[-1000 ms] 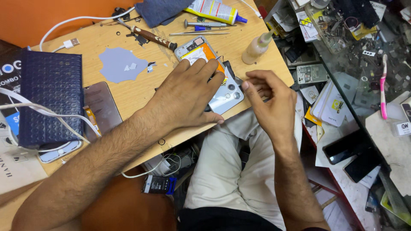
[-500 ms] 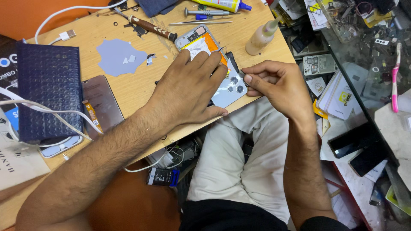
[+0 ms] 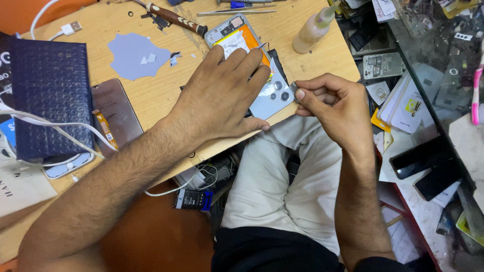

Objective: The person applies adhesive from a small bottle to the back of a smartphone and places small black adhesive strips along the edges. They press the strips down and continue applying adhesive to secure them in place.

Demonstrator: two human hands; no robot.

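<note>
My left hand lies flat, fingers spread, pressing on a phone's pale blue back cover with three camera rings, at the wooden table's near edge. Under the cover lies an opened phone showing an orange battery. My right hand is beside the cover's right corner, thumb and fingers pinched on a small thin metal piece that touches the cover's edge. A thin metal tool tip pokes out near my left fingertips.
On the wooden table: a dark blue padded pouch, white cables, a brown-handled screwdriver, tweezers, a glue bottle, a grey sheet. Phones and parts crowd the right-side shelf.
My right hand has shifted right and down along the cover's edge to its corner. My left hand stays pressed on the cover. The camera has tilted slightly.
</note>
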